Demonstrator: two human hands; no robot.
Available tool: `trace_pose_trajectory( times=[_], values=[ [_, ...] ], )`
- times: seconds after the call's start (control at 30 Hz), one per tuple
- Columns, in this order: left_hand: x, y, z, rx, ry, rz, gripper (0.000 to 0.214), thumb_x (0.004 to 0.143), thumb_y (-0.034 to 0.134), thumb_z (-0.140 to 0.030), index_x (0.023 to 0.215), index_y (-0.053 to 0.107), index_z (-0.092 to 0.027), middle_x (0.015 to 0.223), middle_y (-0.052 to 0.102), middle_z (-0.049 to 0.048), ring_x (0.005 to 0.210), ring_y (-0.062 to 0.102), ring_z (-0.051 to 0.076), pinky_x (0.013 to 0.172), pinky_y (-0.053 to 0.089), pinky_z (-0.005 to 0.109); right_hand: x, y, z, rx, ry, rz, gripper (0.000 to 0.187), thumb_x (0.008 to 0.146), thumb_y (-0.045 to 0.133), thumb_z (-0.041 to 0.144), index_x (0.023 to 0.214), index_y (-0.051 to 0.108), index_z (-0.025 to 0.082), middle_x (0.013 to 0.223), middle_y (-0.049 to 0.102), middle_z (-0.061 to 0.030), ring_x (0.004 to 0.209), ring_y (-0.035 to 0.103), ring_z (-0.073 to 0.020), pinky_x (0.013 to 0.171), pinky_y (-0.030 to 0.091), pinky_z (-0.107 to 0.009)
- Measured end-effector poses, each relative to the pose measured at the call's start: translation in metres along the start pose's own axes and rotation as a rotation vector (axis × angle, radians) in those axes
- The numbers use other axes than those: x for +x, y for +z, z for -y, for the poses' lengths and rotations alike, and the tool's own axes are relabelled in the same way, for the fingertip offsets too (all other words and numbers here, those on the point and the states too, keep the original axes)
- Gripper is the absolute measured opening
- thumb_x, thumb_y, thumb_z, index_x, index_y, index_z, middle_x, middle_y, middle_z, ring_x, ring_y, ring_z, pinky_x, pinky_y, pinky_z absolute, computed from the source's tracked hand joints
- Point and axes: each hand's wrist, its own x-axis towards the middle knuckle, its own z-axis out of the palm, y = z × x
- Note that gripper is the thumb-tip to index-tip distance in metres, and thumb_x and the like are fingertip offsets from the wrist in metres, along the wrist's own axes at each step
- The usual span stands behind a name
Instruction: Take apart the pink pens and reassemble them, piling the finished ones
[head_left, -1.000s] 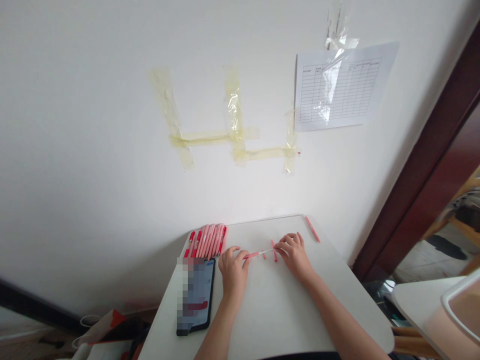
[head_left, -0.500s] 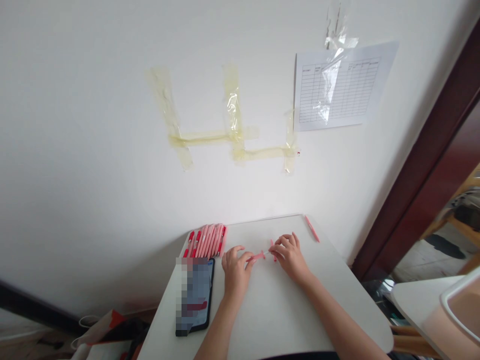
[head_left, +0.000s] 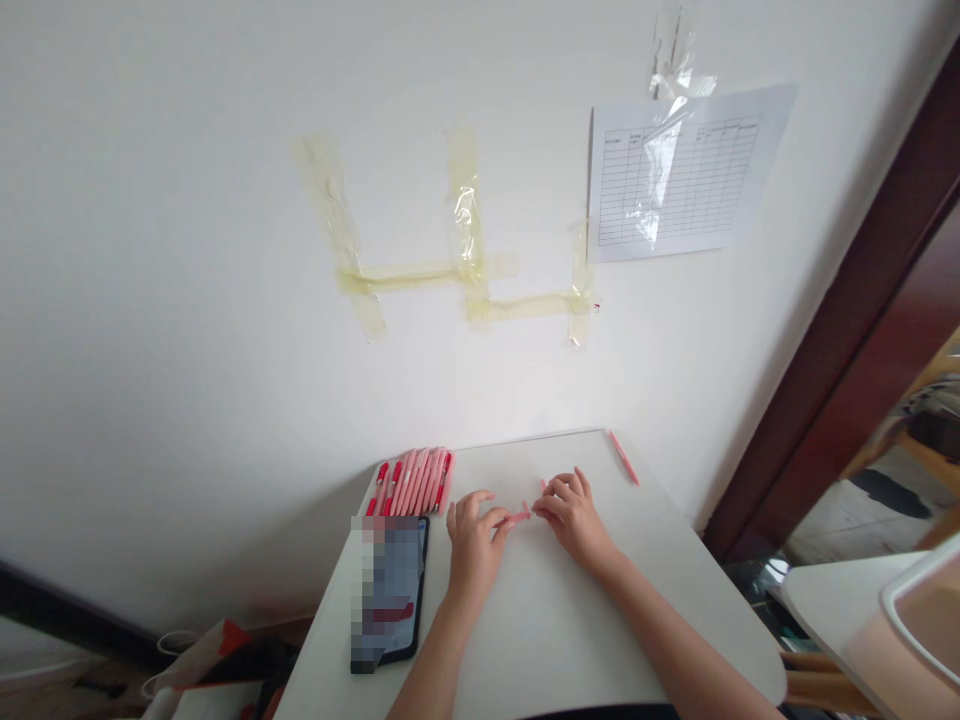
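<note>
My left hand (head_left: 474, 540) pinches a pink pen part (head_left: 519, 517) between thumb and fingertips, its free end pointing right. My right hand (head_left: 574, 515) is closed in a pinch just off that end. The thin pale pen refill between its fingertips is almost wholly hidden now. Behind the right fingers another pink pen part (head_left: 544, 485) lies on the table, mostly covered by the hand. Left of my left hand lies a row of several pink and red pens (head_left: 412, 482), side by side.
A phone (head_left: 397, 595) lies at the left edge of the white table (head_left: 555, 640), its screen partly blurred. One pink pen (head_left: 623, 458) rests near the back right corner. The wall (head_left: 225, 300) behind carries yellowed tape and a taped printed sheet (head_left: 675, 185).
My right hand has shifted slightly left, towards the pink part in my left hand. The pale refill that showed between the hands has nearly vanished from sight.
</note>
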Motion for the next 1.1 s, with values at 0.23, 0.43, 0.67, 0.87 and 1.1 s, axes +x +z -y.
trace_pose_trajectory(
  times=[0.23, 0.43, 0.67, 0.87, 1.1],
  values=[
    [-0.001, -0.002, -0.005, -0.013, 0.021, 0.012, 0.008, 0.084, 0.069, -0.026, 0.084, 0.077, -0.028, 0.116, 0.065, 0.0068, 0.114, 0.058, 0.026, 0.109, 0.042, 0.058, 0.000, -0.001, 0.002, 0.033, 0.000, 0.016, 0.019, 0.095, 0.059, 0.017, 0.095, 0.073, 0.030, 0.090, 0.066, -0.0025, 0.105, 0.056, -0.0234, 0.116, 0.028, -0.061],
    [-0.001, -0.003, -0.004, -0.018, 0.003, 0.008, 0.008, 0.083, 0.070, -0.026, 0.085, 0.077, -0.028, 0.116, 0.065, 0.0072, 0.115, 0.058, 0.027, 0.110, 0.041, 0.057, 0.000, -0.002, 0.002, 0.050, 0.001, 0.016, 0.021, 0.095, 0.058, 0.016, 0.096, 0.073, 0.030, 0.090, 0.066, -0.0027, 0.104, 0.056, -0.0232, 0.116, 0.028, -0.061],
    [0.001, -0.001, -0.002, 0.001, -0.023, -0.024, 0.008, 0.083, 0.071, -0.028, 0.086, 0.078, -0.028, 0.116, 0.066, 0.0075, 0.115, 0.058, 0.027, 0.109, 0.041, 0.056, 0.000, 0.003, -0.005, 0.005, 0.019, -0.021, 0.021, 0.093, 0.062, 0.015, 0.098, 0.074, 0.032, 0.094, 0.066, -0.0028, 0.104, 0.056, -0.0233, 0.115, 0.030, -0.062],
    [0.000, 0.000, -0.002, 0.000, -0.045, -0.028, 0.008, 0.082, 0.071, -0.028, 0.087, 0.077, -0.030, 0.115, 0.067, 0.0060, 0.115, 0.059, 0.026, 0.108, 0.041, 0.054, -0.001, 0.003, -0.009, -0.011, 0.032, -0.057, 0.019, 0.094, 0.064, 0.022, 0.100, 0.076, 0.036, 0.098, 0.066, -0.0040, 0.104, 0.056, -0.0247, 0.114, 0.032, -0.062],
    [0.001, 0.000, -0.003, -0.035, -0.083, -0.029, 0.008, 0.083, 0.070, -0.029, 0.086, 0.077, -0.030, 0.114, 0.067, 0.0056, 0.114, 0.059, 0.026, 0.107, 0.041, 0.051, 0.000, -0.001, -0.009, 0.008, 0.030, -0.079, 0.029, 0.097, 0.061, 0.027, 0.121, 0.070, 0.039, 0.109, 0.067, -0.0058, 0.106, 0.054, -0.0249, 0.104, 0.045, -0.052]
  ],
)
